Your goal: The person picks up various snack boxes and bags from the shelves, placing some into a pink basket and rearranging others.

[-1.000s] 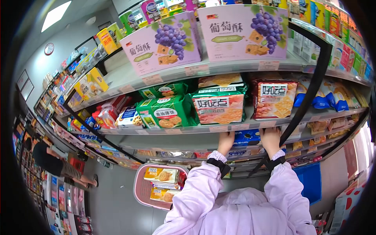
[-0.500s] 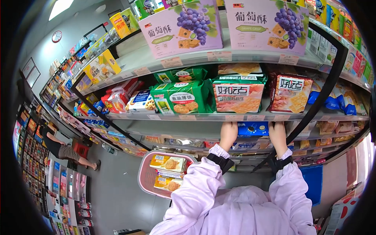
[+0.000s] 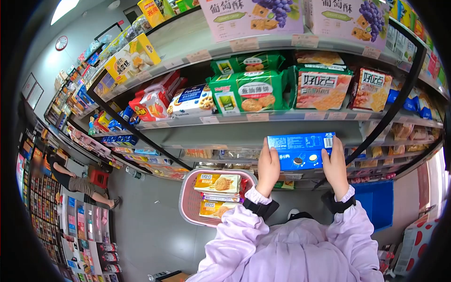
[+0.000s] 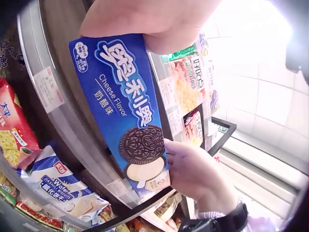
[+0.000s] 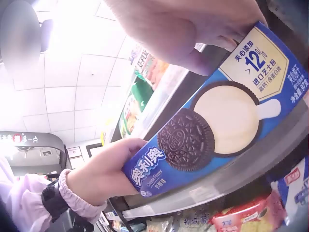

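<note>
Both hands hold a blue Oreo cookie box (image 3: 300, 157) in front of the shelf rack, one at each end. My left hand (image 3: 268, 167) grips its left end and my right hand (image 3: 335, 169) its right end, thumbs on the side facing the head camera. In the left wrist view the cookie box (image 4: 120, 106) shows its cheese-flavor front, with the right hand (image 4: 193, 171) at the far end. The right wrist view shows another printed face of the cookie box (image 5: 217, 121), and the left hand (image 5: 108, 169) at its far end.
A pink basket (image 3: 185, 214) with yellow biscuit packs (image 3: 218, 183) stands left of the arms. Green cracker packs (image 3: 249, 91) and other biscuits line the shelf above. A blue bin (image 3: 376, 202) is at right. Another person (image 3: 80, 183) is at far left.
The hands have drawn the cookie box out from the lower shelf toward the body, turning it so more of it shows. The head view has shifted downward and left.
</note>
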The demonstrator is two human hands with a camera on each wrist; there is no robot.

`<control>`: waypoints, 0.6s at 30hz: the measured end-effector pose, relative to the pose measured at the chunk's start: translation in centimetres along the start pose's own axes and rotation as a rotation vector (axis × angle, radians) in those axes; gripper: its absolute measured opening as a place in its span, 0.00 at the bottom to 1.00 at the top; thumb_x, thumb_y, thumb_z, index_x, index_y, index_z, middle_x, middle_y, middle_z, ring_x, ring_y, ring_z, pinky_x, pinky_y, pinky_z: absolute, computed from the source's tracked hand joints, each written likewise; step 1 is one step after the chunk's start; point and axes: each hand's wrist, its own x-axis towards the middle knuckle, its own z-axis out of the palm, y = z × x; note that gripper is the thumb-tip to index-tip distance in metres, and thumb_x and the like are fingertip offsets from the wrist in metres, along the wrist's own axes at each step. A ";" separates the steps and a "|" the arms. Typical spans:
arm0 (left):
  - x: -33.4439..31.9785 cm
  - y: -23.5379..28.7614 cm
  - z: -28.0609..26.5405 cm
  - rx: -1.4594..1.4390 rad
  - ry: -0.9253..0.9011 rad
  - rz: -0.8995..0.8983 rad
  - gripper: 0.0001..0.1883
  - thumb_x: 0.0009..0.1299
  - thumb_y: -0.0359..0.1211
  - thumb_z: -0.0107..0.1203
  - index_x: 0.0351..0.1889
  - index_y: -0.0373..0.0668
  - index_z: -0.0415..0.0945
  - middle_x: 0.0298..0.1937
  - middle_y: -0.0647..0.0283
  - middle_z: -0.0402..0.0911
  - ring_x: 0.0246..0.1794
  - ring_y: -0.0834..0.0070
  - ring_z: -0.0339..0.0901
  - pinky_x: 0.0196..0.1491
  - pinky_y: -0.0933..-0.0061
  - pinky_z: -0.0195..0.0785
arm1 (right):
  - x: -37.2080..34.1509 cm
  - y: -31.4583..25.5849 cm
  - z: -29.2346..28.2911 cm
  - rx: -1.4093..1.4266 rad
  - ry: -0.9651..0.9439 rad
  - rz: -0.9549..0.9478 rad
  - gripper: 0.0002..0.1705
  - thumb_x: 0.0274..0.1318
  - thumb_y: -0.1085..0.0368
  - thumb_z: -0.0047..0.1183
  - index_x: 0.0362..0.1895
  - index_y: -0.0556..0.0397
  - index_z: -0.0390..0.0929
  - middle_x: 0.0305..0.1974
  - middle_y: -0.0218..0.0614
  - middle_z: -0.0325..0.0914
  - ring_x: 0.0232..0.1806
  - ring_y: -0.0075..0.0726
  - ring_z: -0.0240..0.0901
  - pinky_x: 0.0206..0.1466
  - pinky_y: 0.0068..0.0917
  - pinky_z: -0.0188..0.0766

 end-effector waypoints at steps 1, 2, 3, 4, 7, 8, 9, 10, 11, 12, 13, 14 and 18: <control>-0.8 -0.4 -1.2 -0.006 0.001 0.012 0.23 0.68 0.34 0.34 0.57 0.25 0.56 0.52 0.37 0.66 0.53 0.49 0.65 0.54 0.65 0.57 | -1.1 -1.0 0.4 -0.006 -0.006 0.012 0.28 0.52 0.67 0.44 0.56 0.68 0.54 0.53 0.58 0.58 0.56 0.59 0.56 0.59 0.38 0.53; -1.7 -0.5 -2.5 -0.027 -0.006 -0.014 0.24 0.68 0.34 0.34 0.57 0.25 0.55 0.51 0.37 0.67 0.52 0.50 0.66 0.54 0.65 0.57 | -2.2 -2.0 0.8 -0.013 -0.011 0.024 0.28 0.52 0.67 0.44 0.56 0.68 0.54 0.54 0.59 0.58 0.56 0.60 0.56 0.59 0.39 0.53; -2.4 -0.4 -4.0 -0.067 -0.057 -0.073 0.24 0.68 0.34 0.35 0.57 0.25 0.55 0.50 0.38 0.68 0.52 0.51 0.66 0.54 0.65 0.57 | -3.2 -3.1 1.1 -0.019 -0.014 0.035 0.29 0.52 0.67 0.44 0.56 0.68 0.53 0.54 0.59 0.58 0.56 0.60 0.55 0.59 0.39 0.52; -3.3 -1.0 -5.1 -0.031 -0.046 -0.081 0.24 0.68 0.33 0.34 0.58 0.26 0.55 0.50 0.38 0.67 0.52 0.51 0.66 0.54 0.66 0.57 | -4.1 -4.1 1.3 0.014 -0.040 0.054 0.30 0.53 0.66 0.43 0.57 0.68 0.52 0.55 0.59 0.56 0.58 0.60 0.54 0.60 0.39 0.51; -5.1 -2.0 -8.1 -0.001 -0.059 -0.098 0.24 0.68 0.33 0.34 0.59 0.27 0.54 0.53 0.39 0.66 0.53 0.52 0.65 0.55 0.67 0.56 | -6.6 -6.4 2.4 -0.014 -0.037 0.058 0.30 0.53 0.66 0.43 0.58 0.67 0.51 0.57 0.59 0.55 0.58 0.59 0.53 0.60 0.40 0.51; -5.8 -2.0 -8.9 -0.003 -0.067 -0.103 0.24 0.68 0.33 0.34 0.59 0.27 0.54 0.53 0.39 0.65 0.54 0.53 0.65 0.56 0.67 0.56 | -7.2 -7.2 2.5 -0.019 -0.058 0.073 0.30 0.54 0.65 0.42 0.58 0.67 0.51 0.57 0.59 0.54 0.59 0.59 0.53 0.61 0.40 0.50; -6.4 -2.2 -9.6 -0.016 -0.059 -0.098 0.24 0.68 0.33 0.34 0.59 0.27 0.53 0.54 0.40 0.65 0.55 0.53 0.64 0.56 0.67 0.55 | -8.0 -7.8 2.6 -0.030 -0.060 0.077 0.30 0.54 0.65 0.42 0.58 0.67 0.50 0.57 0.59 0.54 0.59 0.59 0.53 0.61 0.40 0.50; -6.9 -2.3 -10.2 -0.029 -0.049 -0.090 0.24 0.68 0.33 0.34 0.59 0.28 0.53 0.55 0.40 0.64 0.55 0.54 0.64 0.56 0.68 0.55 | -8.7 -8.4 2.7 -0.041 -0.060 0.077 0.30 0.54 0.65 0.42 0.58 0.67 0.50 0.57 0.59 0.54 0.59 0.60 0.52 0.61 0.40 0.50; -7.3 -2.2 -10.7 -0.043 -0.037 -0.081 0.23 0.69 0.33 0.33 0.60 0.28 0.53 0.55 0.41 0.64 0.56 0.55 0.63 0.57 0.68 0.54 | -9.4 -8.8 2.8 -0.051 -0.059 0.076 0.30 0.54 0.65 0.42 0.58 0.67 0.50 0.58 0.59 0.53 0.59 0.60 0.52 0.61 0.40 0.50; -7.9 -1.8 -11.3 -0.059 -0.047 -0.112 0.23 0.69 0.33 0.33 0.60 0.28 0.53 0.56 0.41 0.63 0.57 0.56 0.62 0.57 0.69 0.53 | -10.0 -9.2 2.8 -0.050 -0.058 0.072 0.31 0.54 0.65 0.42 0.59 0.67 0.50 0.58 0.60 0.53 0.59 0.60 0.52 0.61 0.40 0.50; -8.5 -1.8 -11.8 -0.050 -0.043 -0.106 0.23 0.69 0.33 0.33 0.60 0.28 0.53 0.56 0.41 0.63 0.57 0.55 0.62 0.57 0.68 0.53 | -10.5 -9.5 2.7 -0.042 -0.058 0.064 0.31 0.54 0.65 0.42 0.59 0.67 0.50 0.58 0.60 0.53 0.59 0.60 0.52 0.61 0.40 0.50; -9.1 -1.8 -12.2 -0.041 -0.038 -0.101 0.23 0.69 0.33 0.33 0.60 0.28 0.53 0.56 0.41 0.63 0.57 0.55 0.62 0.57 0.68 0.54 | -11.1 -9.7 2.6 -0.033 -0.060 0.055 0.31 0.54 0.65 0.42 0.59 0.67 0.50 0.58 0.60 0.53 0.59 0.60 0.52 0.61 0.40 0.50; -12.0 -1.4 -13.4 -0.006 -0.014 -0.081 0.24 0.69 0.34 0.34 0.59 0.28 0.54 0.55 0.41 0.64 0.56 0.54 0.64 0.56 0.67 0.55 | -13.4 -10.7 1.6 -0.019 -0.069 0.028 0.31 0.53 0.66 0.43 0.59 0.67 0.49 0.58 0.60 0.53 0.58 0.60 0.53 0.61 0.40 0.51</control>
